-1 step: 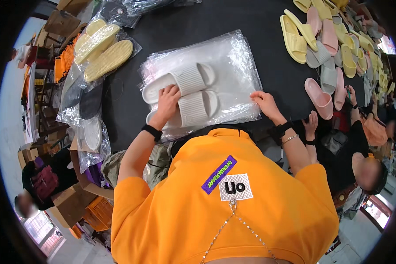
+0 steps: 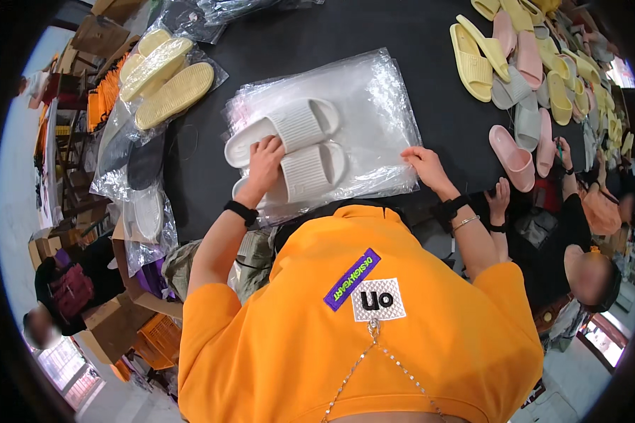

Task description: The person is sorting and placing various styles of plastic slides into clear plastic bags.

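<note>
A pair of off-white slide slippers (image 2: 305,125) lies side by side on a stack of clear plastic bags (image 2: 374,106), heels to the left and toes to the right. My left hand (image 2: 266,163) has its fingers curled over the inner edges of both slippers, behind their ribbed straps. Part of the nearer heel is hidden under that hand. At the right edge of the stack, my right hand (image 2: 423,168) pinches the plastic between thumb and fingers. Whether film covers the toes, I cannot tell.
Bagged yellow slippers (image 2: 173,95) lie on the left of the black table (image 2: 296,39). Yellow, pink and grey slippers (image 2: 522,63) pile up at the far right. A co-worker's hand (image 2: 499,199) is close to my right forearm. Cardboard boxes (image 2: 113,328) stand lower left.
The slippers have slid slightly to the left over the bags, together with my left hand. My right hand keeps its place at the stack's edge.
</note>
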